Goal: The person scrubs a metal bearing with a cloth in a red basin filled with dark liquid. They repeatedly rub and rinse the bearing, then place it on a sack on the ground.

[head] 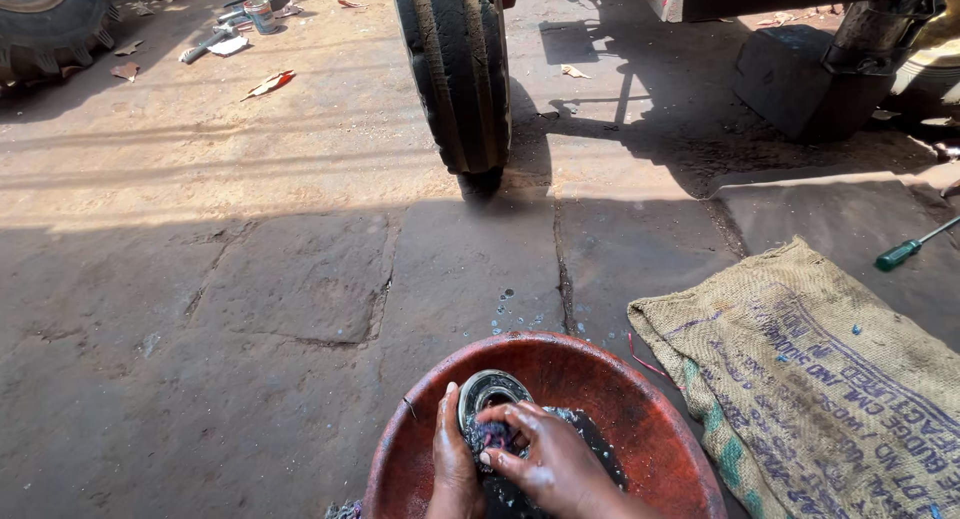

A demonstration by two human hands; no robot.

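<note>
A round metal bearing stands on edge in a red plastic basin at the bottom of the head view. My left hand grips the bearing's left side. My right hand presses a dark wet rag against the bearing's lower face. Both hands are wet and dirty. Dark liquid lies in the basin under my hands.
A burlap sack lies to the right of the basin, with a green-handled screwdriver beyond it. A worn tyre stands ahead on the cracked concrete. Tools and a tin can lie far left. A stone block sits under a vehicle at right.
</note>
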